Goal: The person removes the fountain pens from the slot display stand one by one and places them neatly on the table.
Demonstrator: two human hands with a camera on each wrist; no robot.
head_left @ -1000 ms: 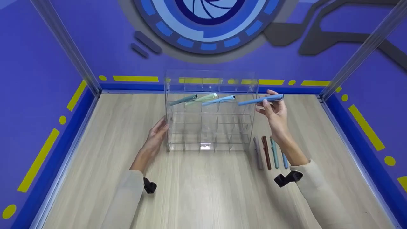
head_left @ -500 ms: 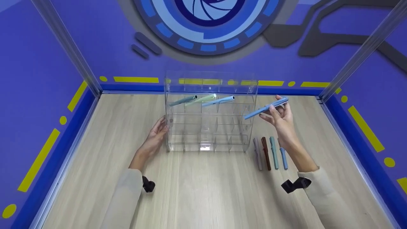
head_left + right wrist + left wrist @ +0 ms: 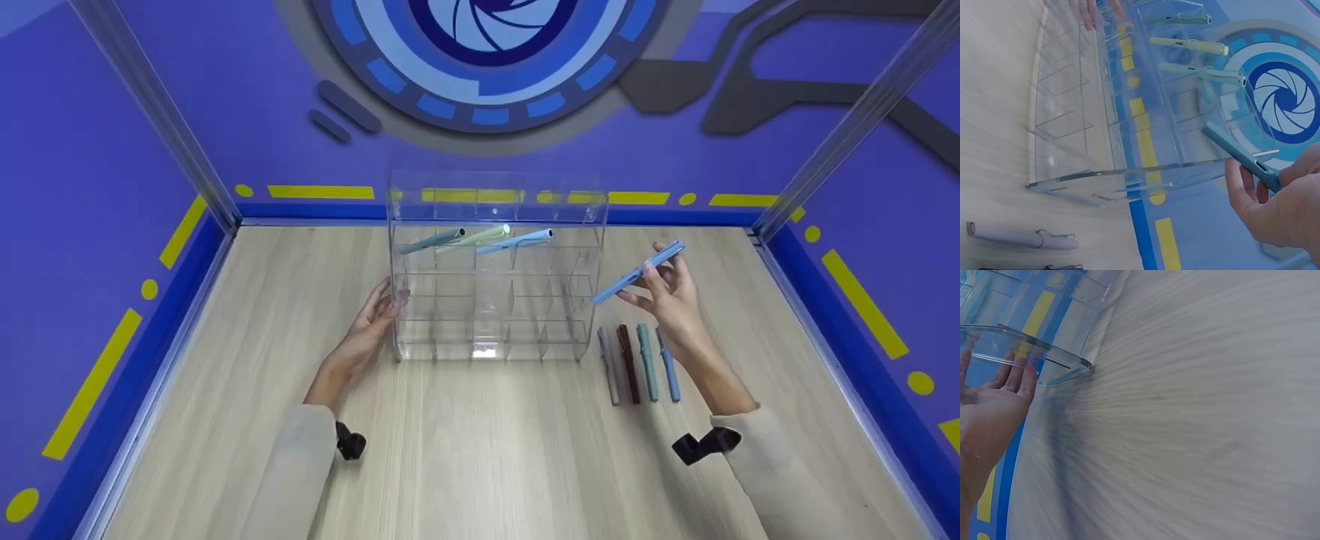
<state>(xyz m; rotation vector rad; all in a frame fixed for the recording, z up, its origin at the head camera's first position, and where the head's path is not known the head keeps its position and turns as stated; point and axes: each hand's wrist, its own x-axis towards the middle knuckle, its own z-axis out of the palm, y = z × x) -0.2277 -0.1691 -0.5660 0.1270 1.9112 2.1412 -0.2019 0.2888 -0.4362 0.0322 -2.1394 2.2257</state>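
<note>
Your left hand (image 3: 370,324): flat, fingers straight. Right hand (image 3: 673,300): raised, fingers curled in a pinch, both forearms extended fwd.

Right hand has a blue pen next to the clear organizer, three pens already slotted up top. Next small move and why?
Probably swing the blue pen tip toward the free top-row slot at the right of the clear organizer. The right hand holds it tilted, just outside the right wall; three pens fill the slots to the left. The left hand rests flat on the left wall, steadying it.
</note>
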